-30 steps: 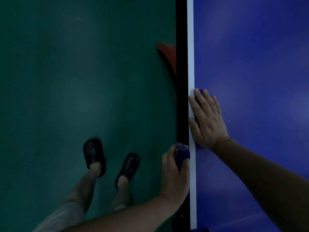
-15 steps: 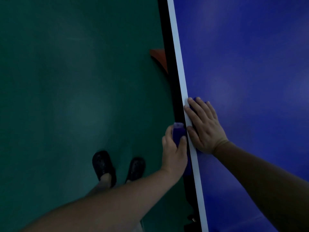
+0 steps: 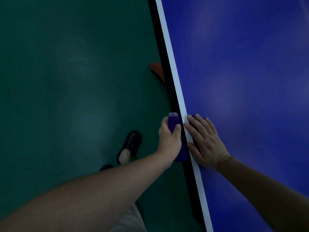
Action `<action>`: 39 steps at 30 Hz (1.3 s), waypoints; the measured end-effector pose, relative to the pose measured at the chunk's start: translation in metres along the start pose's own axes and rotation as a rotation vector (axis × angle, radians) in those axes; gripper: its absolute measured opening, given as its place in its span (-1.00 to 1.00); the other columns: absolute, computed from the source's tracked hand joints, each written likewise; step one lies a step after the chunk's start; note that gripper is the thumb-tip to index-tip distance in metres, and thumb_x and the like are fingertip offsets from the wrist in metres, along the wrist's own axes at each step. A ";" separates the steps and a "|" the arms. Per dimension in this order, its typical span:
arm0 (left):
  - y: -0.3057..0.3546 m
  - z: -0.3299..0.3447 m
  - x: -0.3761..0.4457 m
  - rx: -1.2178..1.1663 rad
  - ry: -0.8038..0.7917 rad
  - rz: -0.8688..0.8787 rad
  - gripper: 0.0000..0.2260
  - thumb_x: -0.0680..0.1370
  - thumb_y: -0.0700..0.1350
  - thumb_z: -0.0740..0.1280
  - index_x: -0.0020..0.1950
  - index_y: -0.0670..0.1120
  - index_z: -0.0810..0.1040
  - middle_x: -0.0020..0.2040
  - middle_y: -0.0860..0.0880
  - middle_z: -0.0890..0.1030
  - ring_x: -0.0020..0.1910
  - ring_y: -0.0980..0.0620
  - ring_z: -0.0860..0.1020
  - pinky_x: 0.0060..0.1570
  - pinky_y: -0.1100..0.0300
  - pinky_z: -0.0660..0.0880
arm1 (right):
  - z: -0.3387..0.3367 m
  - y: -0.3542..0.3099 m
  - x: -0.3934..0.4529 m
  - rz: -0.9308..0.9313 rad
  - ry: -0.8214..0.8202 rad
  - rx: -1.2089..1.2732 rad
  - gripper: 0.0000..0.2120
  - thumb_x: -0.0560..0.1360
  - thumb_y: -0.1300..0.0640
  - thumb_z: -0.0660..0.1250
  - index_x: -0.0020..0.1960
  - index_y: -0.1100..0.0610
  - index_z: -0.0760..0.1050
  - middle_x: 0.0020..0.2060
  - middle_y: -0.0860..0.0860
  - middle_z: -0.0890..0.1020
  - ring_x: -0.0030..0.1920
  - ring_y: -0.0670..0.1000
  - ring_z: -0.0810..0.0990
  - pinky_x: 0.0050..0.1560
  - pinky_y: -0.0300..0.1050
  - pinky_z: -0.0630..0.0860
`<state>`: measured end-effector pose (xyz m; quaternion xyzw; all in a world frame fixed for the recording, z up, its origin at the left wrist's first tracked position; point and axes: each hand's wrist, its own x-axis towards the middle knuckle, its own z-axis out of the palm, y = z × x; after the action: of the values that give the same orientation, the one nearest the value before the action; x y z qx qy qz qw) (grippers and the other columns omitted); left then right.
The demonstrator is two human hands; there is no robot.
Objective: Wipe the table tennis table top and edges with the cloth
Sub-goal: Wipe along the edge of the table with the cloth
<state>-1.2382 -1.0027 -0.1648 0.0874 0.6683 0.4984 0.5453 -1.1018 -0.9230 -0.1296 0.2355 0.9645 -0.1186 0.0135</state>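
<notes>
Fingers of the left hand (image 3: 169,139) clench a purple cloth (image 3: 173,122) against the table (image 3: 242,64) edge at lower centre; the right hand (image 3: 205,143) lies flat, fingers straight, just beside it.

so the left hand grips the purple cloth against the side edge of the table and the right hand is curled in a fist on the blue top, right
Not quite. The head view shows the right hand lying flat, fingers straight, on the blue top beside the white line. The left hand does grip the purple cloth against the side edge.
</notes>
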 end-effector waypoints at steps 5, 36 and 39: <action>0.039 -0.003 0.056 -0.035 0.100 0.018 -0.68 0.53 0.09 0.20 0.29 0.21 0.34 0.25 -0.06 0.50 0.13 -0.02 0.55 0.26 -0.08 0.47 | -0.016 0.018 0.063 -0.047 0.073 0.033 -0.50 0.65 0.04 0.12 0.51 0.27 0.30 0.53 0.18 0.29 0.57 0.19 0.17 0.54 0.20 0.15; 0.157 -0.026 0.153 -0.095 0.193 0.041 -0.86 0.50 0.16 0.15 -0.01 0.38 0.45 0.16 0.04 0.59 0.12 0.04 0.58 0.23 -0.10 0.48 | -0.022 0.065 0.180 -0.038 0.083 0.070 -0.45 0.62 0.08 0.13 0.56 0.26 0.20 0.58 0.16 0.16 0.61 0.17 0.01 0.59 0.13 -0.01; 0.152 -0.027 0.151 0.006 0.186 0.138 -0.80 0.56 0.17 0.14 0.05 0.51 0.40 0.18 0.09 0.59 0.15 0.07 0.57 0.24 -0.10 0.48 | -0.022 0.066 0.181 -0.031 0.089 0.102 -0.43 0.62 0.08 0.16 0.55 0.30 0.19 0.58 0.20 0.16 0.60 0.20 0.03 0.58 0.18 0.03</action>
<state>-1.3845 -0.8442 -0.1488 0.0880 0.7099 0.5388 0.4449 -1.2319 -0.7793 -0.1374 0.2258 0.9605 -0.1571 -0.0433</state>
